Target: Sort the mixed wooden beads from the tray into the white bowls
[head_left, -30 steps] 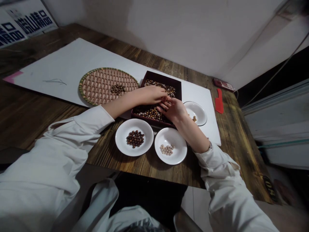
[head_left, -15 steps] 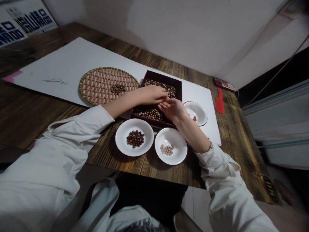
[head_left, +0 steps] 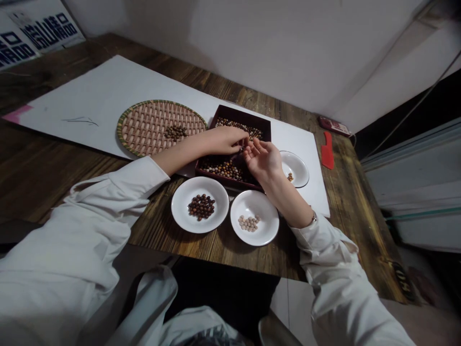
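My left hand (head_left: 231, 140) hovers over a dark red box (head_left: 266, 129) of mixed beads (head_left: 225, 169), its fingers curled together at the tips. Whatever they pinch is too small or hidden to make out. Close beside it, my right hand (head_left: 265, 161) is turned palm up above the box's right part, fingers apart and slightly bent. I see nothing clearly lying in that palm. In front of the box stand a white bowl (head_left: 180, 211) with dark brown beads (head_left: 201, 207) and another bowl (head_left: 268, 230) with pale beads (head_left: 249, 223).
A third white bowl (head_left: 300, 168) with a few amber-coloured beads sits right of the box. On the left, a round woven tray (head_left: 140, 125) bears a cluster of brownish beads. A white board (head_left: 93, 91) lies underneath. Farther right are a red scraper-like tool (head_left: 327, 153) and a dark red device (head_left: 334, 126).
My right hand has shifted slightly up and right and its fingers have opened out, parting from my left hand. My left hand stays nearly in place with fingers more curled.
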Demonstrator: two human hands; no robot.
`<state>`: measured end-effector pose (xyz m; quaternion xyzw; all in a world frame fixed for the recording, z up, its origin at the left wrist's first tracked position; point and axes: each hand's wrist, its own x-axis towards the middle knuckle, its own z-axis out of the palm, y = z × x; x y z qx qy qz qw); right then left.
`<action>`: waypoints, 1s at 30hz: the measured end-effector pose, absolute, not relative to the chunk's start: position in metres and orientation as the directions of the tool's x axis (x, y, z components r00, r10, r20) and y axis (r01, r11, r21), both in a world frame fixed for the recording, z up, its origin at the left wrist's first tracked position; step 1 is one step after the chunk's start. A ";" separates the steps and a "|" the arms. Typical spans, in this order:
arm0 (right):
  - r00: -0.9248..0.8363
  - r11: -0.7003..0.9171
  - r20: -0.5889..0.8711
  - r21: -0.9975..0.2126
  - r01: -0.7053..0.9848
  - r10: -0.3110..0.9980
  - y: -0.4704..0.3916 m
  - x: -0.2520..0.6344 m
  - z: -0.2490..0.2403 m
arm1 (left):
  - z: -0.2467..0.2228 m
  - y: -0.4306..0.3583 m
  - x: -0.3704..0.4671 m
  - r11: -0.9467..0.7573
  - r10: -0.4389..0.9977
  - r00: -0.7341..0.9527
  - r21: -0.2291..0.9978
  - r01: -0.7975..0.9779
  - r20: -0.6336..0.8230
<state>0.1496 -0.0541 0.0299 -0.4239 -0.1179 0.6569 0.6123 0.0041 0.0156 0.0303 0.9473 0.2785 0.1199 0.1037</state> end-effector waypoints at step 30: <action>0.187 -0.318 -0.486 -0.772 -0.551 0.854 -0.057 0.146 0.030 | 0.034 0.014 0.007 -0.799 0.592 0.806 0.129 0.587 -0.002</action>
